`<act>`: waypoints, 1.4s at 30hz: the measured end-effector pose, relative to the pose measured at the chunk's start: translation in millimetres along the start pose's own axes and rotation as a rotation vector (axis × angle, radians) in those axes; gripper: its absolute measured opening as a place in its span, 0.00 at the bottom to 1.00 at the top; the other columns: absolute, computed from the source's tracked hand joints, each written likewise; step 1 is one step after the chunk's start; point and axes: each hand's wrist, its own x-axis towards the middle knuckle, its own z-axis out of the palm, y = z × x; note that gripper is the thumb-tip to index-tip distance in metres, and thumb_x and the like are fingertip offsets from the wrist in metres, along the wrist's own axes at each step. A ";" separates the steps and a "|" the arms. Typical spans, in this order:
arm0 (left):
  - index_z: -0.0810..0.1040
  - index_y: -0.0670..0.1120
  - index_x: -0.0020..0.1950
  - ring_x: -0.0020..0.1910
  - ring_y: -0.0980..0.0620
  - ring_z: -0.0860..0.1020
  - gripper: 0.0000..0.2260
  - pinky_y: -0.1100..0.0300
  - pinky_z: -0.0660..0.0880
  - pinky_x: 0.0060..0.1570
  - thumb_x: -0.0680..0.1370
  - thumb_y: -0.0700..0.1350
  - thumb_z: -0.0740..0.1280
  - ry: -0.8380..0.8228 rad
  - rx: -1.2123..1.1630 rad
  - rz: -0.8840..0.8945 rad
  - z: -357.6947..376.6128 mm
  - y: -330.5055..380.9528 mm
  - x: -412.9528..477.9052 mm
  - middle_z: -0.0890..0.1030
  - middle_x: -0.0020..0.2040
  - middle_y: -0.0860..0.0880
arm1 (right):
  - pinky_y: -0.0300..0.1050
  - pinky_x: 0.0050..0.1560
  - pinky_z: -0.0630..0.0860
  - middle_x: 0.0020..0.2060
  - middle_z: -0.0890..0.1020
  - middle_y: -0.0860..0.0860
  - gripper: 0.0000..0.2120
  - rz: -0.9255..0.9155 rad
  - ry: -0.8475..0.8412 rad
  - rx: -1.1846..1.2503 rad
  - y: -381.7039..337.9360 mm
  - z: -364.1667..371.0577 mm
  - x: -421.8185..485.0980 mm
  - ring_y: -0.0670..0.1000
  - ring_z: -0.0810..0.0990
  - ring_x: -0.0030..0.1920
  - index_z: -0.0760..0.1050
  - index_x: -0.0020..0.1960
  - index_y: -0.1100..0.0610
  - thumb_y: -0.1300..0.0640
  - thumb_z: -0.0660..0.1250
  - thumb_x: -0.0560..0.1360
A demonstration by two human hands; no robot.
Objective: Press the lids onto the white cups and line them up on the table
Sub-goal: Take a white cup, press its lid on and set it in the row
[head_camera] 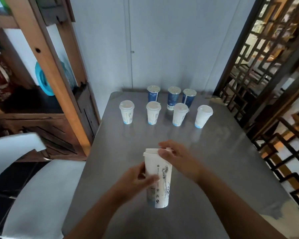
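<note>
Left hand point(136, 178) grips the cup point(158, 180) around its mid-wall, thumb across the front. Right hand point(176, 159) is closed over the lid point(151, 151) at the cup's mouth, fingers curled on the far rim, thumb on the near edge. The cup stands low and near on the table point(223, 161), tilted slightly toward the camera; whether its base touches the steel cannot be told.

Assessment — the lid appears seated on the left side, while the right side is hidden under the fingers. To finish the step well, pressure should go round the whole rim, not at one point, while the left hand holds lightly enough to avoid denting the paper wall.

Condition of the cup: tall, white, tapered, with a dark line drawing and small printed marks down the front and a bluish band at the foot. The lid is white and flat.

Beyond the cup, well apart, four lidded white cups point(179, 114) stand in a row — three blue cups point(173, 98) just behind them. The open place for this cup looks to be at either end of that row.
</note>
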 end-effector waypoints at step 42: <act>0.75 0.50 0.70 0.63 0.43 0.81 0.30 0.48 0.81 0.55 0.70 0.59 0.74 0.121 -0.692 -0.121 -44.8 -18.8 -2.1 0.81 0.66 0.42 | 0.53 0.33 0.84 0.48 0.83 0.47 0.06 0.141 0.262 0.181 -24.9 11.8 -43.7 0.49 0.85 0.42 0.78 0.51 0.43 0.49 0.70 0.74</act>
